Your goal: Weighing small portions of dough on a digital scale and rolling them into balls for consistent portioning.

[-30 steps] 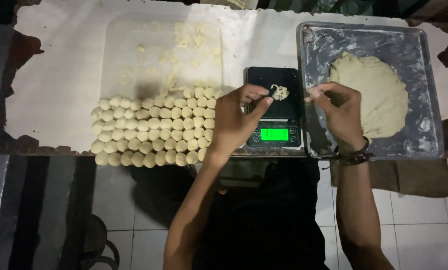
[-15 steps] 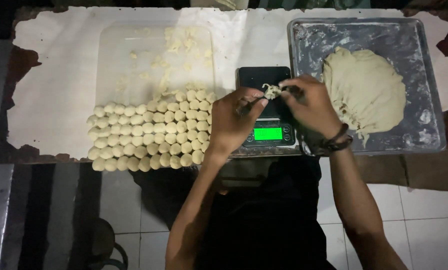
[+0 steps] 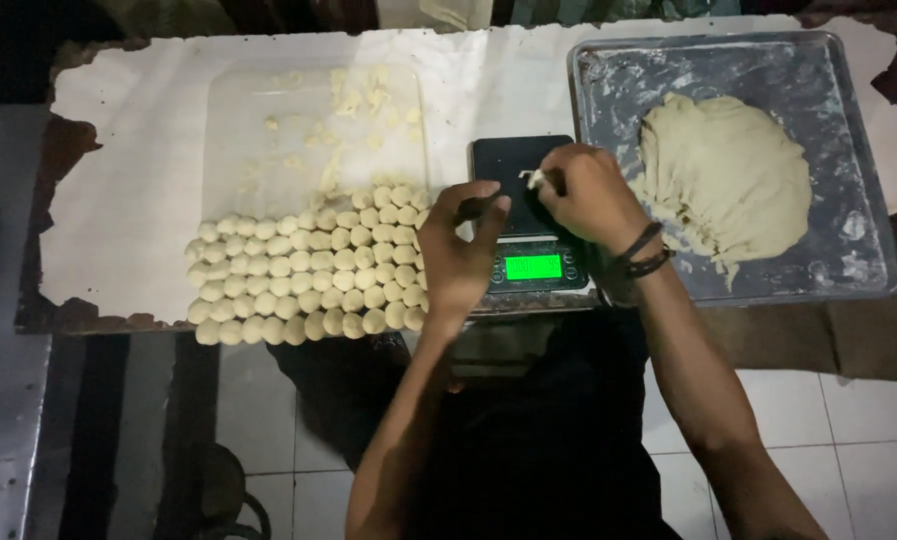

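Your right hand (image 3: 584,195) pinches a small dough piece (image 3: 536,179) at its fingertips, right above the black scale (image 3: 529,225), whose green display (image 3: 534,266) glows just below your knuckles. Your left hand (image 3: 459,250) sits just beside the right, over the scale's left edge, fingers curled loosely with the thumb and forefinger near each other; you cannot tell from here whether anything is held between them. The two hands are close but not touching.

Left of your left hand, touching its outer side, lie rows of dough balls (image 3: 304,270) packed tight together. Beyond them, farther from you, a clear sheet (image 3: 269,140) carries loose scraps (image 3: 364,100). To the right of your right hand, a metal tray (image 3: 849,260) holds a flat dough mass (image 3: 729,180); your right wrist, with dark bands (image 3: 644,252), lies near the tray's near-left corner. All rests on a white table cover (image 3: 119,200).
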